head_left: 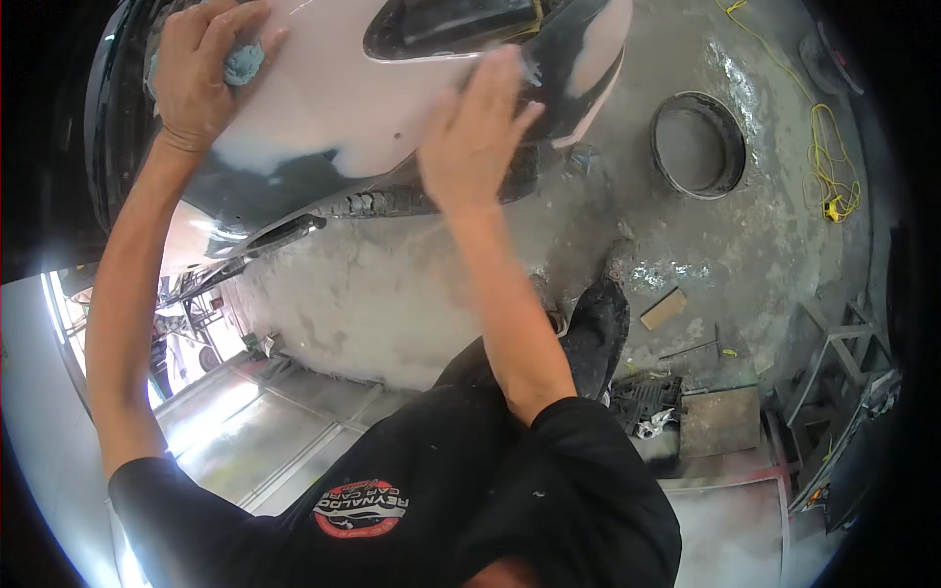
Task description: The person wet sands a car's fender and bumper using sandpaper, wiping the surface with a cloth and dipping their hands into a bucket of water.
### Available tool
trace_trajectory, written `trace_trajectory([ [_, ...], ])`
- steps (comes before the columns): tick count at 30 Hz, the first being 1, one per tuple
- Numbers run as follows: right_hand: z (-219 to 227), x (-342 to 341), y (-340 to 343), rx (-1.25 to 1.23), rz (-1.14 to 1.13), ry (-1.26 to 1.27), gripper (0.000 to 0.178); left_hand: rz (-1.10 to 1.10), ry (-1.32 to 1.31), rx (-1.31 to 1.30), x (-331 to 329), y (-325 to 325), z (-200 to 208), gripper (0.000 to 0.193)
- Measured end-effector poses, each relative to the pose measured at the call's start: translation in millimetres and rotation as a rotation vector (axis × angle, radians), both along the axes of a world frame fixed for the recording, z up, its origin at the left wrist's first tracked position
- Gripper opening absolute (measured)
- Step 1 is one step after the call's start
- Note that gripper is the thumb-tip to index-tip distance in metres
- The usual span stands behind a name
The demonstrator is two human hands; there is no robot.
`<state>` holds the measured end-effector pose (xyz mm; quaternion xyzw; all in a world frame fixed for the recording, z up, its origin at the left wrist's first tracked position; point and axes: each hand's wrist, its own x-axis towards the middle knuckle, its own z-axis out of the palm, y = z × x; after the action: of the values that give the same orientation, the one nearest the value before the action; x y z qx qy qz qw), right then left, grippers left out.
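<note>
In the head view, the left hand (201, 73) presses a crumpled blue-grey pad (242, 63) against the pale, dusty patch of a car body panel (333, 108), fingers closed over the pad so it rides flat on the curve. The right hand (473, 132) lies open and spread on the same panel further right, holding nothing, probably steadying or feeling the surface. The panel looks matt and chalky where worked, glossy and dark at its edges. Below lies a rough concrete floor (412, 284) with a dark round ring (698, 145), a coiled yellow cord (828, 167) and a wood block (664, 309).
</note>
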<state>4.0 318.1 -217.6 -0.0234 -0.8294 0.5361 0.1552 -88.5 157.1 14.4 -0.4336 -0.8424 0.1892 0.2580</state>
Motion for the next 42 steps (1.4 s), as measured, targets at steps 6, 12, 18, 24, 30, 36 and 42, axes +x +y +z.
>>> trace_trajectory([
  [6,17,17,-19,-0.137,-0.016,0.056,0.068,0.012,-0.026,-0.011,0,-2,-3,0.038],
  [12,-2,-1,-4,-0.088,-0.113,0.062,0.068,0.041,-0.03,-0.022,-1,-2,-1,0.038],
  [18,2,28,-11,-0.227,0.069,0.224,0.064,0.049,0.005,-0.03,0,1,-5,0.035],
  [24,-18,11,-5,-0.248,-0.191,0.102,0.063,0.017,0.018,-0.057,-2,10,-6,0.034],
  [30,3,16,-37,0.01,-0.018,0.111,0.072,0.029,0.012,-0.061,4,-2,1,0.033],
  [36,1,15,-27,-0.274,-0.137,0.041,0.072,0.002,0.003,-0.068,-4,0,-3,0.03],
  [42,-20,-14,-2,-0.16,-0.235,0.115,0.066,-0.019,0.008,-0.087,-1,5,-2,0.029],
])
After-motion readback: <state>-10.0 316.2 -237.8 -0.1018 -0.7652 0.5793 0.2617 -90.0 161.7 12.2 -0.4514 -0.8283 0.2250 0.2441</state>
